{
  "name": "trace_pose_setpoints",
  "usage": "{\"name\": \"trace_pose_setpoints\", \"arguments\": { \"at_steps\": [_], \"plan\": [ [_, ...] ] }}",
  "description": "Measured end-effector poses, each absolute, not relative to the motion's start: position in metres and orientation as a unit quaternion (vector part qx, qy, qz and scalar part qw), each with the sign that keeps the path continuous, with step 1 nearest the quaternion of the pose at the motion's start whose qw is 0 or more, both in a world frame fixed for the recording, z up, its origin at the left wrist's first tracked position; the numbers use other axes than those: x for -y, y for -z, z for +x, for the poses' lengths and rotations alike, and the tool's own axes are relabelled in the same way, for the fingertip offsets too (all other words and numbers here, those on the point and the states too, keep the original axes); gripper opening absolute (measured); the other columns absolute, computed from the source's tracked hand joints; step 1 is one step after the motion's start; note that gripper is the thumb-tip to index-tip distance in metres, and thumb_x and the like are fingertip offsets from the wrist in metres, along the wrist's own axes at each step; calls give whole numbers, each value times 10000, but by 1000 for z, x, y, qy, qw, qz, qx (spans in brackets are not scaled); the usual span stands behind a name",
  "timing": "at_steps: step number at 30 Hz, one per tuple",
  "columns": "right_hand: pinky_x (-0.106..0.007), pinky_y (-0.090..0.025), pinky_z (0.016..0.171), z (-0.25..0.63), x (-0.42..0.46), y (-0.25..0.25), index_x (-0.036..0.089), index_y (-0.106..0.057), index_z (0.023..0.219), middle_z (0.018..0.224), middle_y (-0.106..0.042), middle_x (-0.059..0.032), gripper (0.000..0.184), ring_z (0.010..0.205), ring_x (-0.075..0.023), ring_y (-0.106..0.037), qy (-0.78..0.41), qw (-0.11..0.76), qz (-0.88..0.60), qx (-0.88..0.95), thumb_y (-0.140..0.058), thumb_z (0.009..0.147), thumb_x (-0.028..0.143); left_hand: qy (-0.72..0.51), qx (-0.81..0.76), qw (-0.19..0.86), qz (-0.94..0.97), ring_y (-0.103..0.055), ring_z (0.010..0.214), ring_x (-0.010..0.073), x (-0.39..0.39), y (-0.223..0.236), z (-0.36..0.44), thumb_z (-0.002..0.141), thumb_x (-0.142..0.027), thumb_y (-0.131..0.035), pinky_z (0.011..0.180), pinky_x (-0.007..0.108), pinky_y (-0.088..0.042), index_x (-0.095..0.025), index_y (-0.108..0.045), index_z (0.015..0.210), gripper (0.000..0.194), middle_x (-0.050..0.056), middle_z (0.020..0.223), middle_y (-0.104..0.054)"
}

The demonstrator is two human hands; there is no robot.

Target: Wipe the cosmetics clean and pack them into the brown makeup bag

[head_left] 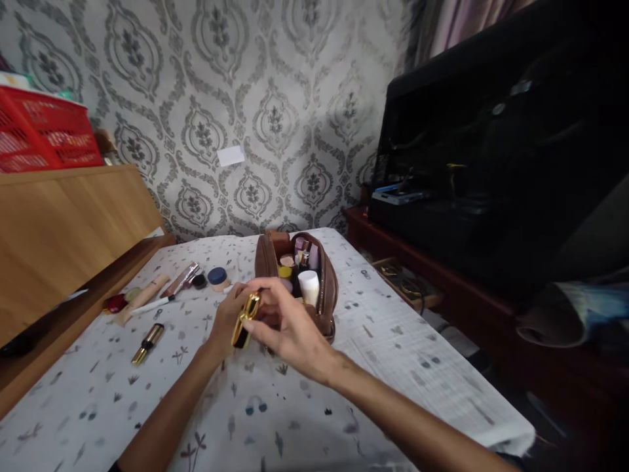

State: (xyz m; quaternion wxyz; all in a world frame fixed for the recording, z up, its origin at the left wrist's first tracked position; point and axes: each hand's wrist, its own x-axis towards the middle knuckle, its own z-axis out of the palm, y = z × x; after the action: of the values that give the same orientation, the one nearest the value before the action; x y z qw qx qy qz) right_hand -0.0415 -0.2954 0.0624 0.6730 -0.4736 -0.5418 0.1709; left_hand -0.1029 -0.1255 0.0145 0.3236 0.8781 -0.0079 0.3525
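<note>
My right hand (289,328) pinches a shiny gold-and-black cosmetic piece (242,322) between thumb and fingers. Just behind it, my left hand (227,318) is closed against the same piece, its fingertips mostly hidden. Beyond both hands stands a brown makeup bag (328,282), unzipped, packed with small cosmetics. Among them a white-capped bottle (308,287) sticks up near my right hand. To the left lie a blue-lidded jar (217,276) and a gold-and-black tube (148,342), apart from my hands.
More cosmetics, including a thin white stick (150,305) and a pinkish tube (181,278), lie at the left on the patterned white cloth (275,426). A wooden panel (73,213) borders the left side. A large dark screen (481,157) stands at the right.
</note>
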Motion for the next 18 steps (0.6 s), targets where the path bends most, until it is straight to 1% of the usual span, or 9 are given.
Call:
{"name": "trace_pose_setpoints", "arguments": {
  "at_steps": [3,5,6,8,10,12,14,16,18],
  "plan": [
    [-290,-547,726,-18,304,-80,256,-460,1177,913,-605,8,350,851,-158,-638,-116,699,-483,514,-658,889,286,-373,52,283,882,-578,829,176,124,-12,-103,964,-237,-449,759,293,-484,-221,-617,1262,343,38,918,-574],
    [-295,-550,721,5,304,-94,256,-449,1144,893,-596,15,336,827,-159,-642,-59,709,-506,488,-657,884,303,-378,51,267,885,-575,840,165,124,-8,-102,995,-203,-381,762,279,-480,-220,-579,1326,386,47,936,-574],
    [-292,-548,698,18,302,-101,255,-442,1117,878,-593,21,331,788,-155,-640,-19,708,-521,476,-659,871,302,-376,46,265,887,-576,850,163,124,-6,-102,1003,-197,-366,759,273,-479,-217,-566,1346,398,53,953,-577],
    [-289,-551,647,44,294,-111,252,-434,1072,821,-577,40,311,709,-152,-636,19,681,-577,451,-652,852,283,-371,41,268,888,-576,854,156,124,-2,-101,1010,-199,-366,741,262,-473,-213,-554,1367,403,59,971,-580],
    [-287,-552,627,69,281,-117,242,-438,1055,779,-563,49,300,684,-156,-636,29,623,-662,415,-636,832,212,-369,39,271,888,-572,833,146,124,1,-102,1011,-204,-376,722,251,-467,-214,-559,1365,399,54,958,-579],
    [-282,-552,669,88,266,-120,220,-462,1075,766,-583,38,314,732,-166,-645,49,522,-764,375,-647,824,179,-368,36,274,888,-569,810,138,125,2,-103,1012,-210,-382,713,245,-466,-216,-570,1357,393,46,937,-579],
    [-280,-555,724,102,251,-121,204,-464,1160,854,-637,5,335,812,-171,-658,40,404,-839,364,-620,864,195,-365,32,283,887,-574,811,136,125,2,-104,1011,-216,-390,715,241,-470,-217,-579,1350,388,42,931,-581],
    [-289,-556,752,110,237,-123,181,-482,1187,965,-669,-42,383,865,-189,-666,30,358,-865,352,-648,842,178,-362,34,293,885,-586,824,134,126,2,-105,1007,-217,-407,722,236,-475,-222,-583,1347,383,40,941,-585],
    [-297,-555,774,113,225,-127,167,-514,1183,1061,-676,-83,404,914,-212,-672,20,330,-876,351,-674,813,152,-362,37,297,883,-592,824,130,126,2,-105,1002,-218,-424,719,229,-477,-236,-585,1346,381,36,952,-589]
  ]
}}
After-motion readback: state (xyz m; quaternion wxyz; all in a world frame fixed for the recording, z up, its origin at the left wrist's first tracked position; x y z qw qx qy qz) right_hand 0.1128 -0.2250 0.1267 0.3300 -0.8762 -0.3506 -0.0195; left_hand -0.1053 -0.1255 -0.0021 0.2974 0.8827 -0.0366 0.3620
